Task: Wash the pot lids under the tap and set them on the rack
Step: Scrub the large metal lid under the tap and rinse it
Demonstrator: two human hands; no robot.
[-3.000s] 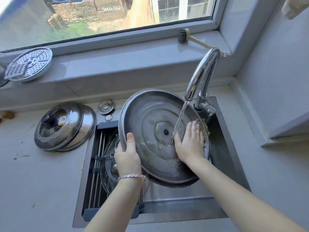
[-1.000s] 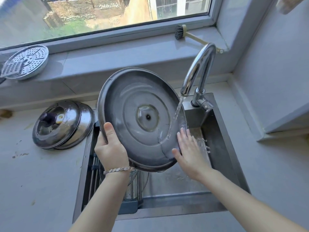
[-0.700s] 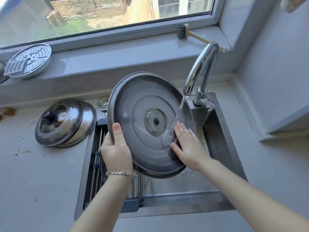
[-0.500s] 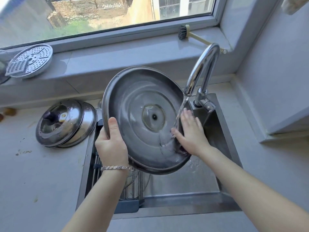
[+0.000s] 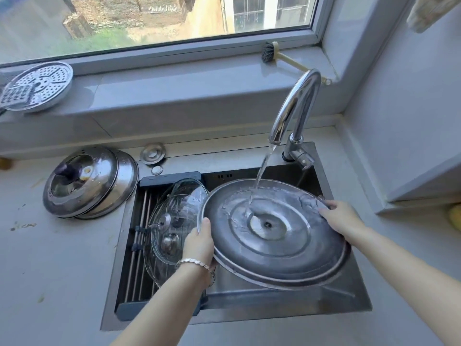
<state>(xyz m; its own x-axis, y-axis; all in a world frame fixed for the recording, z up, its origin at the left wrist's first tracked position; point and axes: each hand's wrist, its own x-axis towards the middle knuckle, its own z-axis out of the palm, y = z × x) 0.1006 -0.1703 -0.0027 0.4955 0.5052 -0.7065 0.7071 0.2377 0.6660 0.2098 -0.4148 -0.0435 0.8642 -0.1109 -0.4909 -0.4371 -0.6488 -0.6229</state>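
I hold a large steel pot lid (image 5: 294,248) nearly flat over the sink (image 5: 287,305), its hollow underside up. My left hand (image 5: 199,243) grips its left rim and my right hand (image 5: 341,218) grips its right rim. Water runs from the chrome tap (image 5: 294,106) onto the lid just above its centre. Two glass lids (image 5: 172,221) lean on the dark rack (image 5: 142,248) in the sink's left half, beside my left hand.
Two stacked steel lids (image 5: 87,182) with a dark knob lie on the counter left of the sink. A small steel drain cap (image 5: 152,154) sits behind the rack. A perforated steamer plate (image 5: 37,86) and a brush (image 5: 270,53) rest on the windowsill.
The lid has gone from steeply tilted towards me to nearly flat and lower under the tap. My right hand left the lid's inner face and now grips its right rim.
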